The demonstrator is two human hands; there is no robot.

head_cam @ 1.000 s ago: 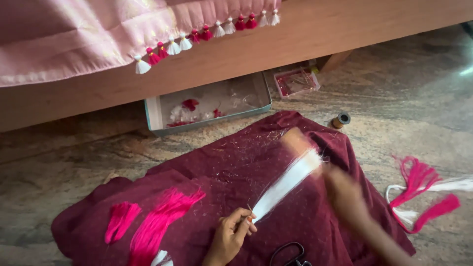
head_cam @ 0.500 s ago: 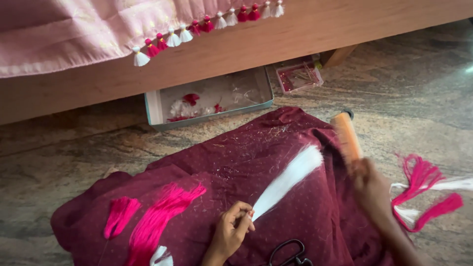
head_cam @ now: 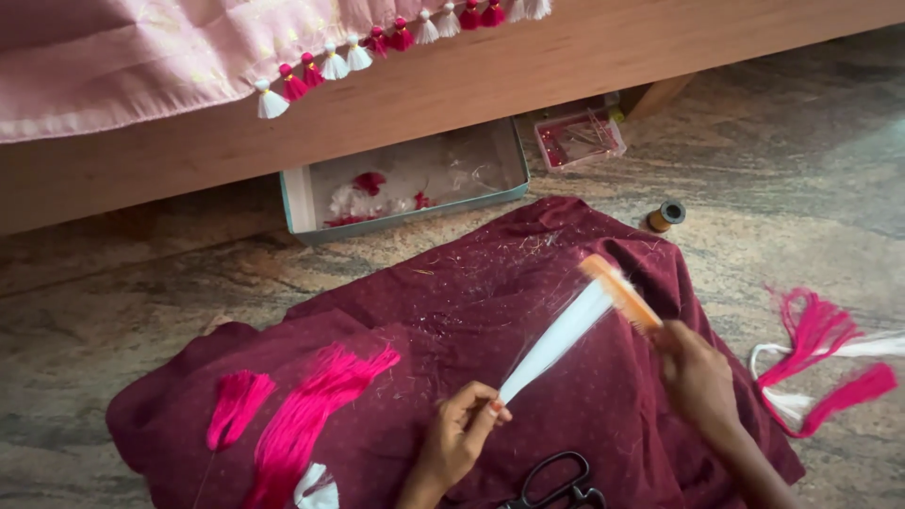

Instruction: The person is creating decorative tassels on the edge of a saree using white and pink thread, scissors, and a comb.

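- Head view: the left hand (head_cam: 457,443) pinches one end of a bundle of white threads (head_cam: 556,339), its fingers (head_cam: 490,412) closed on it.
- The white threads stretch up and to the right, fanning out flat over a maroon cloth (head_cam: 471,302) spread on the stone floor (head_cam: 801,170).
- The right hand (head_cam: 698,377) has its fingers wrapped around the handle of an orange comb (head_cam: 620,292), whose teeth sit in the far end of the white threads.
- Two bundles of pink threads (head_cam: 306,419) lie on the cloth to the left of the left hand, with a small white bundle just below them.
- Black scissors (head_cam: 556,490) lie on the cloth between the two forearms.
- More pink and white threads (head_cam: 820,368) lie on the floor to the right of the cloth.
- A small spool (head_cam: 665,216) stands on the floor beyond the cloth.
- An open shallow box (head_cam: 405,184) holding scraps sits under a wooden bed frame (head_cam: 471,85), with a small clear box (head_cam: 578,141) beside it.
- Pink fabric (head_cam: 113,57) edged with red and white tassels hangs over the frame.
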